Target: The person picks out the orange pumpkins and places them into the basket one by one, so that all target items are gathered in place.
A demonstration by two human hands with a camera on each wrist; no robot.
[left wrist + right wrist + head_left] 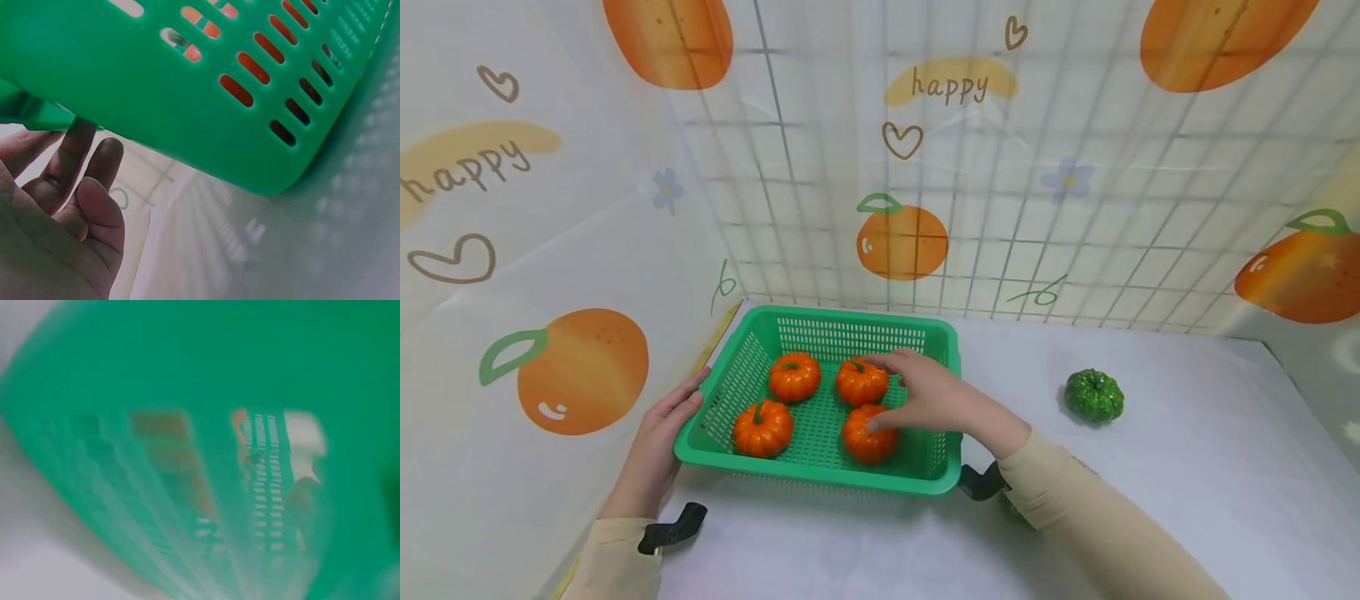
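Note:
A green plastic basket (820,479) with slotted walls stands before me. Inside lie several small orange pumpkins, two at the left and two at the right. My right hand (936,396) reaches over the right rim. Its fingers are spread, the fingertips at the back right pumpkin (859,385) and the thumb over the front right pumpkin (871,446). Beside the left rim is my left hand (662,433), fingertips right at the edge. From below, the left wrist view has those loosely bent fingers (103,159) against the rim. The right wrist view is mostly blurred basket wall (187,356).
A green pumpkin (1094,396) sits on the white tabletop (1187,450) to the right. Another green object (1017,510) is mostly hidden under my right sleeve. A printed curtain (820,150) over a wire grid rises behind the basket, and similar sheeting stands at the left.

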